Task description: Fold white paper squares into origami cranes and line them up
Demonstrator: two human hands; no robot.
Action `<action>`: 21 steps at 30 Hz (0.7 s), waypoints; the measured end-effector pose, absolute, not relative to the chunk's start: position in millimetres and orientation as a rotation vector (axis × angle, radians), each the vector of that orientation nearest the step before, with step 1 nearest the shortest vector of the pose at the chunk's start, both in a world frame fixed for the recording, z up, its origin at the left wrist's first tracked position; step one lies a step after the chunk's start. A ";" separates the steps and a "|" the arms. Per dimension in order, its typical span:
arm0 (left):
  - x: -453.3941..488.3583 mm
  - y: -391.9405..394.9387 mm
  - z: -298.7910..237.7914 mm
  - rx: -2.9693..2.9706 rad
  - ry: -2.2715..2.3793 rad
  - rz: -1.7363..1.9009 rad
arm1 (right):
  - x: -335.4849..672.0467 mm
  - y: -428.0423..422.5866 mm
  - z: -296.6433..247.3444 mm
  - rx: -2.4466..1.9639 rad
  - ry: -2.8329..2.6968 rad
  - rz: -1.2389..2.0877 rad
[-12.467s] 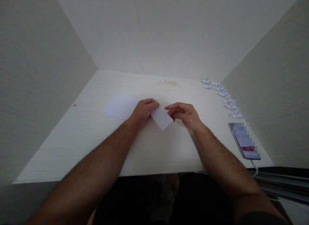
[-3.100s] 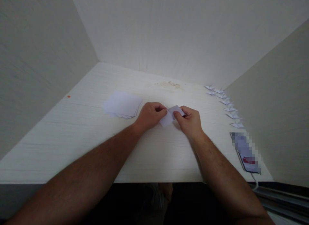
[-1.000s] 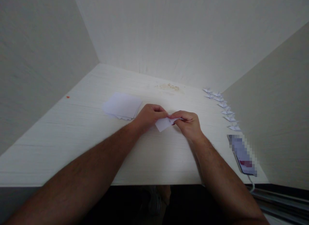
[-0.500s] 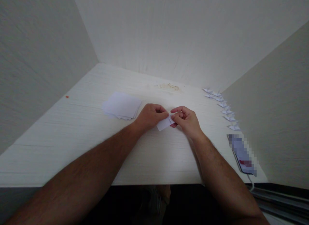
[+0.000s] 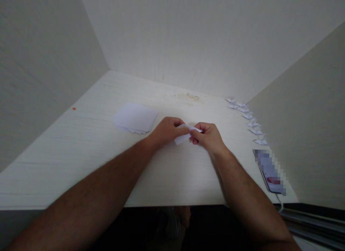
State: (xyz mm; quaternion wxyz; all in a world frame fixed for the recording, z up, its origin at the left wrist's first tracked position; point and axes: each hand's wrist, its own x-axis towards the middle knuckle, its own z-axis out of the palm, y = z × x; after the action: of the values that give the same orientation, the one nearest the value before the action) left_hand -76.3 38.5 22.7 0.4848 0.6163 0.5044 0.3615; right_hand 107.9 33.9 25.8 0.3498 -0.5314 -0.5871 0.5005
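Note:
Between my two hands is a small folded piece of white paper (image 5: 182, 138), held just over the table. My left hand (image 5: 170, 129) pinches its left part, the thumb lying across the top. My right hand (image 5: 207, 135) grips the right end, with thumb and fingers pressed together on it. Both thumb tips meet near the paper's middle. My fingers hide part of the folds. To the left of my left hand lies a loose stack of white paper sheets (image 5: 137, 116).
Several small folded paper cranes (image 5: 253, 124) stand in a line along the right wall. A phone (image 5: 269, 172) with a white cable (image 5: 280, 202) lies nearer the front right edge. The white table (image 5: 88, 143) has walls on three sides and a stained patch (image 5: 190, 96) at the back.
My right fingers have closed in on the paper, and its upper flap now shows above the thumbs. My left hand keeps its grip. The stack, cranes and phone stay put.

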 end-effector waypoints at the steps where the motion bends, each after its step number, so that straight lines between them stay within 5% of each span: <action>1: -76.4 38.0 22.8 1.503 1.221 0.860 | 107.9 33.8 25.7 -1.374 -1.525 1.297; 21: -75.3 37.2 22.4 1.508 1.267 0.826 | 109.4 36.6 21.5 -1.296 -1.386 1.345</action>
State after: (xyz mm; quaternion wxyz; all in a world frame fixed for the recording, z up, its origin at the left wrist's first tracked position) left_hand -75.3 37.2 22.4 0.4820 0.6185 0.5198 0.3390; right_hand 109.4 36.6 21.5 0.3966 -0.5115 -0.5471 0.5307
